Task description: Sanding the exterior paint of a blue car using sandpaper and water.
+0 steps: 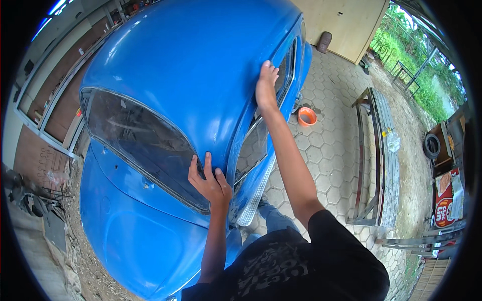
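A rounded blue car [175, 55] fills the left and middle of the view. My left hand [211, 184] is open, its fingers spread over the corner pillar beside the dark, dusty windscreen [135, 128]. Farther up, my right hand [267, 86] rests on the roof's edge above the side window [253, 145], open, with its fingers lying over the rim. Neither hand holds a thing. The underside of the right palm is hidden.
An orange bucket [307, 117] stands on the hexagonal pavers [324, 150] beside the car. A long metal-topped bench [384, 165] runs along the right, with a plastic bag [393, 141] on it. Tyres [431, 146] lie at far right; metal frames [45, 131] line the left.
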A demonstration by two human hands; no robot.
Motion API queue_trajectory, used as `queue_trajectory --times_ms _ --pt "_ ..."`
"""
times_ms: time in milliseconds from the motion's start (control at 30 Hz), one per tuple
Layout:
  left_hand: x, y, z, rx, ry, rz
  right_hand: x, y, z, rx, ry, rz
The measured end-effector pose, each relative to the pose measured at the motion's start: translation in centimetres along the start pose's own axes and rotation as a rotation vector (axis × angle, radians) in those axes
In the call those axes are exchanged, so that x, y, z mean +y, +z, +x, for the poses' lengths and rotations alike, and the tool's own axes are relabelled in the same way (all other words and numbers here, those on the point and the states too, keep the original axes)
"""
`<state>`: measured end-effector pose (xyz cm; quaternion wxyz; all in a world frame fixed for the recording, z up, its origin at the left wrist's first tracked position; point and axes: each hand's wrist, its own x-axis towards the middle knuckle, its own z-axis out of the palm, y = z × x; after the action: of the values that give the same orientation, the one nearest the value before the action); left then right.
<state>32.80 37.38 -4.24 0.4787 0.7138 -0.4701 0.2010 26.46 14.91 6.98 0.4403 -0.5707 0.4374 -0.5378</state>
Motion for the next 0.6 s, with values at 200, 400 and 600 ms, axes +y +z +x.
queue_trajectory --times_ms 200,400,600 --pt "-0.4 0.3 -0.2 0.059 -0.016 -0.008 0.6 0.0 -2.9 -0.199 0.012 -0.152" --pt "0.1 0.1 0.3 0.082 -0.078 -0.012 2.5 -0.1 4.1 -0.135 -0.067 -0.113" --pt "6.2 3.0 5.2 0.069 0.004 0.324 3.2 -3.7 12.1 -0.116 -0.099 -0.054"
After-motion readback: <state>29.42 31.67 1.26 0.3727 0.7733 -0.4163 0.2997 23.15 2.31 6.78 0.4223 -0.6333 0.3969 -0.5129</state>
